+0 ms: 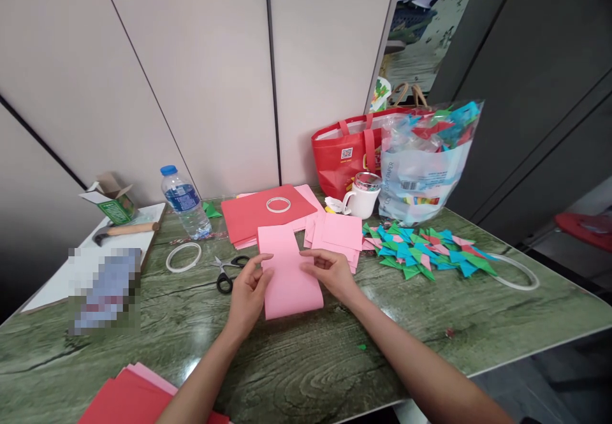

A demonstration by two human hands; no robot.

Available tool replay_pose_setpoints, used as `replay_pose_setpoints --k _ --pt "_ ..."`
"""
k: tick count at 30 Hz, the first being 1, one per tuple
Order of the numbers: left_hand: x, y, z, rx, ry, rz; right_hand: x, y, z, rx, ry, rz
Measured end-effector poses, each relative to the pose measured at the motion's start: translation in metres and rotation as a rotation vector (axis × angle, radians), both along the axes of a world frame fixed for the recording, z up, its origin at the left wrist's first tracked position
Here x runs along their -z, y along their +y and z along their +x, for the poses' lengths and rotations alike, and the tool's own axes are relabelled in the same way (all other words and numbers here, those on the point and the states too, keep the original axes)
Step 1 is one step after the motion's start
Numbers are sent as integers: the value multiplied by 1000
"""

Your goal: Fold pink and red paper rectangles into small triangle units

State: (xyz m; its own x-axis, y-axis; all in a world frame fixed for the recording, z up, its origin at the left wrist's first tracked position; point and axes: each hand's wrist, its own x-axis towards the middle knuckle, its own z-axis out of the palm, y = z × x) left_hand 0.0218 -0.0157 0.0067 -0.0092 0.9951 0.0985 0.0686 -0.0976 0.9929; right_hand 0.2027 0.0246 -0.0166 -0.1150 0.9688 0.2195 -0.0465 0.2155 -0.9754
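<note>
Red sheets (125, 402) lie nearest, while left hand (250, 285) and right hand (336, 275) grip plain, gently curved pink paper (289, 290).

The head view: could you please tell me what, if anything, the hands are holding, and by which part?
A pink paper sheet, by its sides: the left hand at its left edge, the right hand at its right.

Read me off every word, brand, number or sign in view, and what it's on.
"COPY PAPER": plastic bag; the word before it is unclear.
Barcode: plastic bag; nearby print too small.
QR code: red bag; other print unreadable.
Bottle label, green box: print too blurred.
Pixelated item: unreadable.
</note>
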Motion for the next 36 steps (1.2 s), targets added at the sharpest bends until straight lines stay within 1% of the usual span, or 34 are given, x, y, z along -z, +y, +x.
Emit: replay_pose_setpoints --k 9,13,18,26,32,36 --pt "-2 0 2 6 -17 5 -5 -2 0 -2 26 -27" --pt "-4 0 2 3 -23 3 -3 -1 0 -4 15 -30" --pt "-2 0 2 -1 -19 8 -1 0 0 -2 50 2" --pt "-3 0 3 -19 -31 17 -3 -1 0 -3 56 13" --pt "-5 -1 3 -25 -37 7 -2 -1 1 -4 20 -13" --pt "-4 0 3 -26 -36 2 -1 0 1 -24 33 -27"
